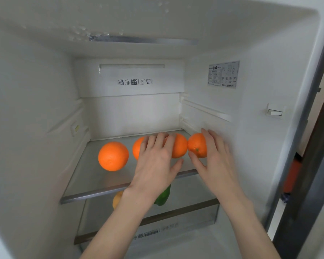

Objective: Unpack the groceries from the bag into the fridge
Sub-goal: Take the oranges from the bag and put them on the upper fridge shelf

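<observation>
- left of both hands, a round orange fruit (113, 156) sits alone on the glass fridge shelf (86, 176).
- left hand (156, 159) lies flat, fingers straight, over two oranges (179, 145).
- right hand (212, 156) cups the fourth orange (197, 145); best eased against its neighbour before letting go.

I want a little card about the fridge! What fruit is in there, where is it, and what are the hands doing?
place: open fridge
top glass shelf: four oranges in a row
leftmost orange: alone, untouched
two middle oranges: under the left hand, fingers spread over them
rightmost orange: held by the right hand
below the shelf: green vegetable and something yellow, partly hidden
</observation>
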`<state>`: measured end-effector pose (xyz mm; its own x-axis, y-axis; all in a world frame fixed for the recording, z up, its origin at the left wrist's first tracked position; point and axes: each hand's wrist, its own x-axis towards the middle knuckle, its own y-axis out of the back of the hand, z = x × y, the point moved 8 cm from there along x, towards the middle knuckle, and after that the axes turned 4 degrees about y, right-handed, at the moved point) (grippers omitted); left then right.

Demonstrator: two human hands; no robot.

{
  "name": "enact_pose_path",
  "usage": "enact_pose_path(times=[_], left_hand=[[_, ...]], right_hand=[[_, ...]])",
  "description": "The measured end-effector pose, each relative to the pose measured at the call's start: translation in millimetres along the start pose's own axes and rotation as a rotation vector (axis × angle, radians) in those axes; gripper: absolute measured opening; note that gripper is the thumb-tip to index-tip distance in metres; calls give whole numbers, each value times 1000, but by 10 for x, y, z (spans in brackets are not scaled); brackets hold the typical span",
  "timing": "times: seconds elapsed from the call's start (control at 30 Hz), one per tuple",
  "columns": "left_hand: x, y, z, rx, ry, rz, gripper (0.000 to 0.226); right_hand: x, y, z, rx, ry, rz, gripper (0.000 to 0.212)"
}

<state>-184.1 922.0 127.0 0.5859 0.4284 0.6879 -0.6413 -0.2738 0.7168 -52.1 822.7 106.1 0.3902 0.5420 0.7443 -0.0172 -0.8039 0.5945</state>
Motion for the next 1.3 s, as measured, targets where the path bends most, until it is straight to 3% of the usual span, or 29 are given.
enact_pose_path(times=[0.4,0.73,1.3], left_hand=[[-698,311,-36,-170,60,170,45],[-1631,626,-4,-95,157,144,45],[-3285,1861,1286,74,221,111,48]], right_hand=[[-591,426,-358,-108,52,32,61],[-1377,644,-565,-226,124,-23,56],[-2797,1943,-945,-90,234,-97,59]])
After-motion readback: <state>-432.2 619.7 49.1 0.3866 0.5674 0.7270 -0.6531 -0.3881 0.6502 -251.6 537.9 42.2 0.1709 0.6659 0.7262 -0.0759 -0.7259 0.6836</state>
